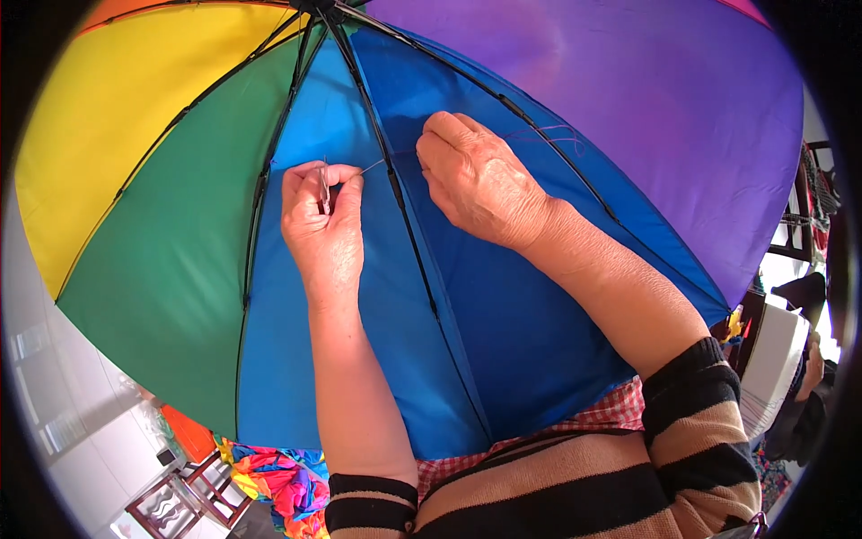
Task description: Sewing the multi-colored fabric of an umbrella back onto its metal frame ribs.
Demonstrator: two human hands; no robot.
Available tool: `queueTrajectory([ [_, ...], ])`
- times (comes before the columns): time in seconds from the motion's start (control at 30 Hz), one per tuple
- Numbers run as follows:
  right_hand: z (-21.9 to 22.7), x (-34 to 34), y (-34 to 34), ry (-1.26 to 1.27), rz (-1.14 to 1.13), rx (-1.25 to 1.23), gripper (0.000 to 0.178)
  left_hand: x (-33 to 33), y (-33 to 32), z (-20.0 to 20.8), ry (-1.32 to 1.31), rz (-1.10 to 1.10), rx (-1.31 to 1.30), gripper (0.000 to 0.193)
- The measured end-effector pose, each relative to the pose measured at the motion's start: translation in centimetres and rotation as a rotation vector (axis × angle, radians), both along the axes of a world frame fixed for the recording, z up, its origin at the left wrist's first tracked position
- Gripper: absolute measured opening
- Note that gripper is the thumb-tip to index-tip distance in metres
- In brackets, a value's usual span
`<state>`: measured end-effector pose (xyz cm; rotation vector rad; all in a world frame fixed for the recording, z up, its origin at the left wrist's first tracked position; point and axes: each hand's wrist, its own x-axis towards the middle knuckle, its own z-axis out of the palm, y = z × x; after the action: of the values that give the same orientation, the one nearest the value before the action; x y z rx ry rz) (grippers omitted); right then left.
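An open rainbow umbrella spreads before me, its inner side and black ribs facing me. My left hand is closed over the light blue panel. Held in its fingers is a small metal tool that looks like thread snips. Thumb and forefinger also pinch a thin strand running to the middle rib; whether it is needle or thread I cannot tell. Over the dark blue panel, my right hand is closed with its fingertips hidden. Loose purple thread trails to its right.
The umbrella's hub is at the top edge. A red checked cloth shows by my waist. Crumpled multicoloured fabric and a dark wooden chair are at lower left. A white box-like object stands at the right.
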<state>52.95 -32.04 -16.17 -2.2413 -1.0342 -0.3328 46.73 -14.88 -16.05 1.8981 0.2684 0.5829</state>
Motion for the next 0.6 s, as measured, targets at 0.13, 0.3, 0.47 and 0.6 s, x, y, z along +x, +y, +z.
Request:
queueTrajectory([
  [0.13, 0.0, -0.1, 0.1, -0.010, 0.009, 0.007, 0.012, 0.0, -0.2, 0.3, 0.033, -0.009, 0.020, 0.007],
  [0.3, 0.4, -1.1, 0.3, 0.046, 0.063, -0.061, 0.009, 0.7, -1.3, -1.1, -0.052, 0.007, -0.013, 0.007],
  [0.47, 5.0, -0.1, 0.6, 0.053, 0.008, -0.193, 0.005, 0.9, -2.4, -1.3, -0.125, 0.045, -0.113, 0.008],
  [0.6, 4.5, -0.9, 0.5, 0.416, 0.047, -0.287, 0.004, 0.2, -2.6, -1.7, -0.113, 0.062, -0.128, 0.009],
])
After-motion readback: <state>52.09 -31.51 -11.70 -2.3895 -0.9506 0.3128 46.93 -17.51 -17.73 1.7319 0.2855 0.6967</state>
